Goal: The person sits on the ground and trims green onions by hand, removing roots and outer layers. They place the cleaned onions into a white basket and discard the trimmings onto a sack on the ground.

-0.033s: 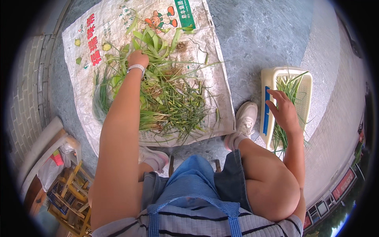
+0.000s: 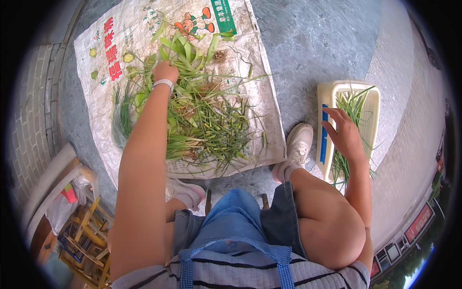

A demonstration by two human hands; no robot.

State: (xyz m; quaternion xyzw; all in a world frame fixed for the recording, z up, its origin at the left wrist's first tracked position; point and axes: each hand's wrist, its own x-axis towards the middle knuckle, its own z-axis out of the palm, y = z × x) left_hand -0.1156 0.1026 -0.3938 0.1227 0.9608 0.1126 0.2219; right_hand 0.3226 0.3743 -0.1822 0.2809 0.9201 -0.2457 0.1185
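My left hand (image 2: 165, 72) reaches into a heap of green scraps (image 2: 211, 125) on a white woven sack (image 2: 103, 118). Its fingers are curled down among broad, flat leaves (image 2: 182, 50); what they hold, if anything, is hidden. Just below the forearm's wrist, thin green stalks with pale ends (image 2: 185, 143) lie bunched at the heap's near side. At the right, my right hand (image 2: 345, 135) hovers open over a cream plastic basket (image 2: 321, 96), fingers spread and nothing in them. Long green stalks (image 2: 353, 103) lie in that basket, some hanging over its rim.
A clear plastic bag (image 2: 118, 125) with green stalks sits left of the heap. My shoe (image 2: 299, 144) stands between sack and basket. Yellow-framed wooden furniture (image 2: 86, 231) is at the lower left. Small yellowish vegetable pieces (image 2: 128, 58) lie on the sack.
My left hand and forearm have shifted slightly left, still at the leaves. My right hand stays over the basket.
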